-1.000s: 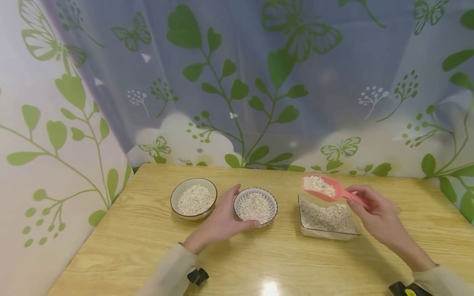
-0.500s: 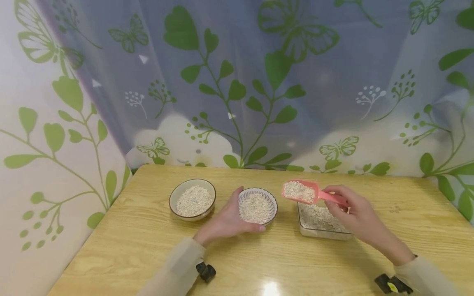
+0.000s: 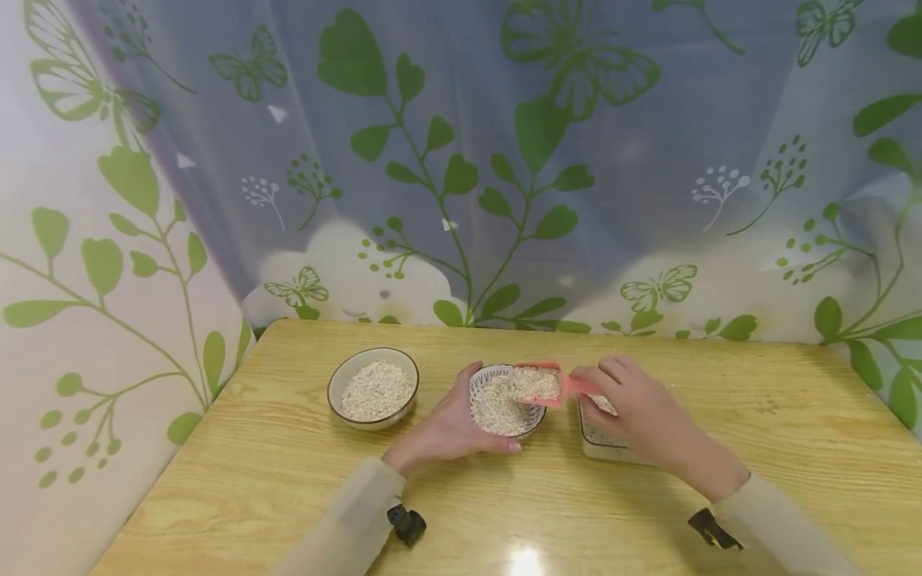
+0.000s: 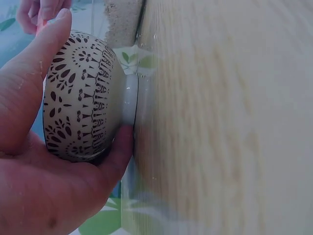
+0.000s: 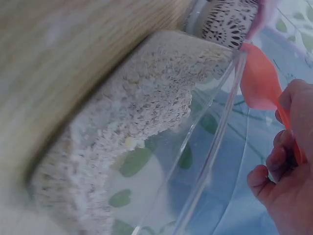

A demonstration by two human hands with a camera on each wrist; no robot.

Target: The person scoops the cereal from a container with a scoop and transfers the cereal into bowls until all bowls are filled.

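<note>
My left hand (image 3: pixel 450 424) holds a small patterned bowl (image 3: pixel 479 386) of oats by its side, thumb near the front and fingers round the back. In the left wrist view the bowl's dark-printed outer wall (image 4: pixel 80 98) shows, and a finger lies by its foot. With my right hand (image 3: pixel 641 420) I grip the handle of a pink scoop (image 3: pixel 551 399), loaded with oats (image 3: pixel 531 382). The scoop's front is over the bowl's right part. Below my right hand stands a clear rectangular container (image 3: pixel 612 453) of oats, partly hidden by that hand.
A larger cream bowl (image 3: pixel 351 372) with a dark rim, also holding oats, stands to the left of my left hand. Everything is on a wooden table (image 3: pixel 252 480). Behind the table hangs a leaf-patterned cloth (image 3: pixel 461 264).
My right hand has carried the loaded scoop leftward, from above the clear container to over the small bowl. My left hand and the small bowl have shifted slightly to the right.
</note>
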